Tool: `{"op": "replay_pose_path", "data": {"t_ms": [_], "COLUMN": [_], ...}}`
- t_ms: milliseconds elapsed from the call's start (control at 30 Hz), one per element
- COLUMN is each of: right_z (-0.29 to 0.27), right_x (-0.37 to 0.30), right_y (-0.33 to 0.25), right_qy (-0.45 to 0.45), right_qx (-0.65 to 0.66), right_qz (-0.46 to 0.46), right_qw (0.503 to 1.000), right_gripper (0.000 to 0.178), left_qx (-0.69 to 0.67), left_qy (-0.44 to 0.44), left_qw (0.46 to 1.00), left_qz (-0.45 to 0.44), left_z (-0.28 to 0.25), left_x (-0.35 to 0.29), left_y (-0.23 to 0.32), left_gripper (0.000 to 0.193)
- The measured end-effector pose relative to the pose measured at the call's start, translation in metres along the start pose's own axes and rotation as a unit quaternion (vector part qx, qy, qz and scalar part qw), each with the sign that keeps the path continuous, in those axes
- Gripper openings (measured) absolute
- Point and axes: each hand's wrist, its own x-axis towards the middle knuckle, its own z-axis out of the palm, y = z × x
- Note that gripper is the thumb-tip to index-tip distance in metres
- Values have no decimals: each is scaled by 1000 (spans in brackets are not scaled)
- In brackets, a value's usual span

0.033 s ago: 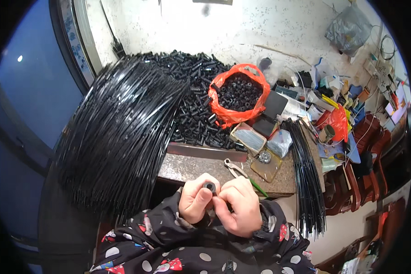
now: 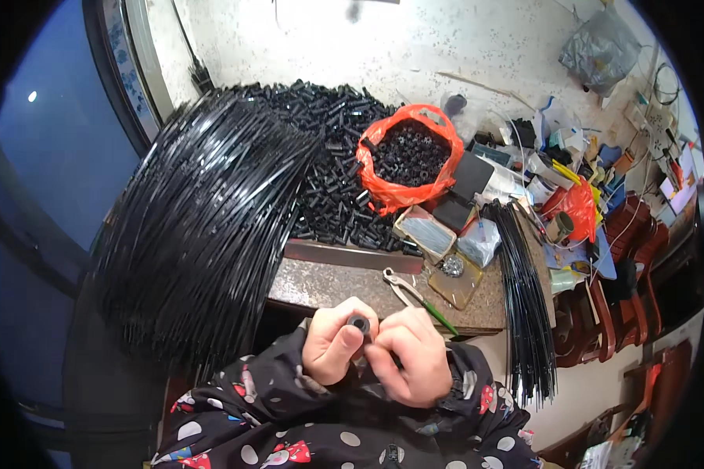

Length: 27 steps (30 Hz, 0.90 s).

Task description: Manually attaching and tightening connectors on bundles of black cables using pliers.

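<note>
Close to my body, my left hand (image 2: 334, 344) is wrapped round a short black tube (image 2: 358, 322), whose round hollow end points up. Right beside it my right hand (image 2: 411, 356) is closed, thumb and fingers pressed together against the side of the tube. Whatever those right fingers pinch is hidden. Just beyond the hands, pliers (image 2: 418, 299) with green grips lie on the speckled tabletop (image 2: 328, 286). A large heap of black tubes (image 2: 340, 191) covers the back of the table, behind a metal strip (image 2: 352, 255).
A big bundle of thin black rods (image 2: 203, 227) spreads on the left; a smaller bundle (image 2: 524, 313) hangs over the right edge. An orange-red plastic bag (image 2: 395, 197) holds black parts. Nearby lie a tray of thin pins (image 2: 426, 232) and a silvery ball (image 2: 452, 266). Clutter fills the right.
My right hand's fingers have shifted very slightly beside the tube. My left hand keeps its hold on it, and the view has moved a little.
</note>
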Motion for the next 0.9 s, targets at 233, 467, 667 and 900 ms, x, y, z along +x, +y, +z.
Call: {"op": "replay_pose_path", "data": {"t_ms": [233, 467, 667, 900], "right_z": [1, 32, 36, -19], "right_x": [-80, -149, -110, -56], "right_y": [92, 112, 77, -28], "right_qy": [15, -166, 74, -54], "right_qx": [-170, -423, 454, -158], "right_qz": [119, 293, 468, 30], "right_qw": [978, 841, 755, 985], "right_gripper": [20, 55, 16, 23], "left_qx": [79, 46, -43, 42], "left_qy": [8, -149, -45, 157], "left_qw": [995, 983, 998, 986], "left_qz": [65, -94, -26, 27], "left_z": [-43, -34, -23, -44], "left_x": [10, 8, -3, -12], "left_y": [4, 9, 24, 31], "left_gripper": [22, 8, 51, 44]}}
